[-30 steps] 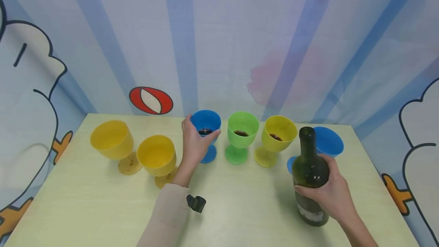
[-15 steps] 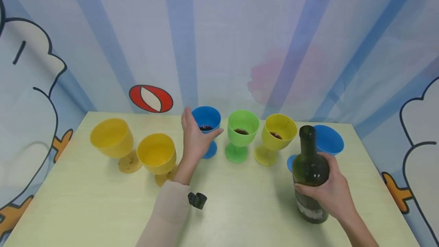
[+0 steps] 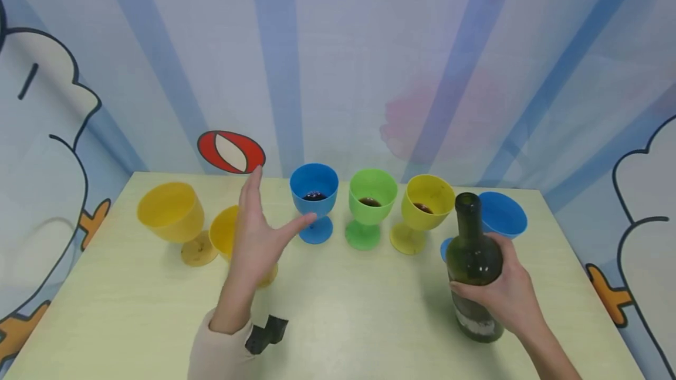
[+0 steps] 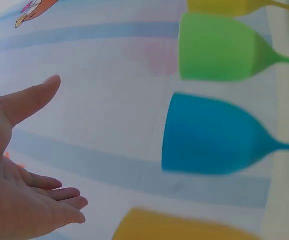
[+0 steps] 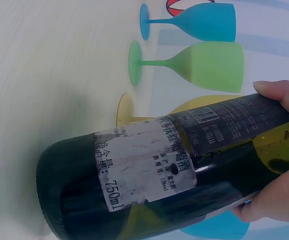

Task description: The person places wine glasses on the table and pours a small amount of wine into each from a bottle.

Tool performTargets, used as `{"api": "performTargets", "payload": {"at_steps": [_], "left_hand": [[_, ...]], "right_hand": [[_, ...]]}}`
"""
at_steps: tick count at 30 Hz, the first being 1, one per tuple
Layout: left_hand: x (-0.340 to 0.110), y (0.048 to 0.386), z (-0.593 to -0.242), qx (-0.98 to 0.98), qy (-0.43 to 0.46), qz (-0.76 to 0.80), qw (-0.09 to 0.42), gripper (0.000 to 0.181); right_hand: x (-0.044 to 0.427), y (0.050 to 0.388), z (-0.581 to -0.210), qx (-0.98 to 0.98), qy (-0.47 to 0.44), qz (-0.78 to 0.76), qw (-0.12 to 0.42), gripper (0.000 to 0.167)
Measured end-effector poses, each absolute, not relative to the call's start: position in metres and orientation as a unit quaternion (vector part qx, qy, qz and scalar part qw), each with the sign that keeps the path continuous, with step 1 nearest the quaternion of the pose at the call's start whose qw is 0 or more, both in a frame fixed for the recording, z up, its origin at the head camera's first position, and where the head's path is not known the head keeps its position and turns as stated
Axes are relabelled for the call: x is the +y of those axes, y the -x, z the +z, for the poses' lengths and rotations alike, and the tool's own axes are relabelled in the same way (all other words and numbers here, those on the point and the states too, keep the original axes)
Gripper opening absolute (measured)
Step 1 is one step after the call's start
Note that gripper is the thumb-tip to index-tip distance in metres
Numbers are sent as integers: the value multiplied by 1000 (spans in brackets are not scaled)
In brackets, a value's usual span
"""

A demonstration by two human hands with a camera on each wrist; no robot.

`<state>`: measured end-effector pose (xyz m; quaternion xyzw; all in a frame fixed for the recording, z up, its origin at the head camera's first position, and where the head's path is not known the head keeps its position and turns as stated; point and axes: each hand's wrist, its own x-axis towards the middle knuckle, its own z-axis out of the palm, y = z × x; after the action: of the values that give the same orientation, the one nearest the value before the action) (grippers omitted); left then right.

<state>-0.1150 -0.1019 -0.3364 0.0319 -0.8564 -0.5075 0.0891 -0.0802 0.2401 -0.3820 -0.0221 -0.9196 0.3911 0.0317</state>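
Note:
The left hand (image 3: 259, 239) is spread with thumb and fingers apart, holding nothing, in front of a yellow-orange goblet (image 3: 223, 232) that it partly hides. To its right a blue goblet (image 3: 314, 186) with dark liquid stands untouched; it also shows in the left wrist view (image 4: 209, 135). The right hand (image 3: 509, 292) grips a dark green bottle (image 3: 472, 263) round its body, upright at the table's right part. The right wrist view shows the bottle's white label (image 5: 144, 165). Behind the bottle is another blue goblet (image 3: 504, 216), its inside partly hidden.
Green (image 3: 372, 195) and yellow (image 3: 428, 204) goblets, each holding some dark liquid, stand between the blue ones. Another yellow-orange goblet (image 3: 171, 213) stands at the far left. A printed cloth (image 3: 343, 75) hangs behind the table's (image 3: 359, 321) back edge.
The left hand has let go of the blue goblet and moved left and toward the near side, its fingers spreading. The blue goblet stands a little further back. The right hand and bottle have hardly moved.

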Motion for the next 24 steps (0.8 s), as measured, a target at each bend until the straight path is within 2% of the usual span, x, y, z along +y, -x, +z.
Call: {"api": "performTargets", "payload": {"at_steps": [10,13,19,24], "left_hand": [[-148,100,-353,-884,-56,-458,82,105],[-155,97,-359,-880,-65,-462,88,99],[-163,90,-365,-869,-79,-469,136,83],[-165,90,-366,-874,-61,-464,134,85]], "right_hand": [[238,81,-383,-922,8,386,34,96],[238,82,-382,-921,7,387,33,96],[239,82,-382,-921,6,387,34,96],[239,82,-382,-921,10,388,30,97]]}}
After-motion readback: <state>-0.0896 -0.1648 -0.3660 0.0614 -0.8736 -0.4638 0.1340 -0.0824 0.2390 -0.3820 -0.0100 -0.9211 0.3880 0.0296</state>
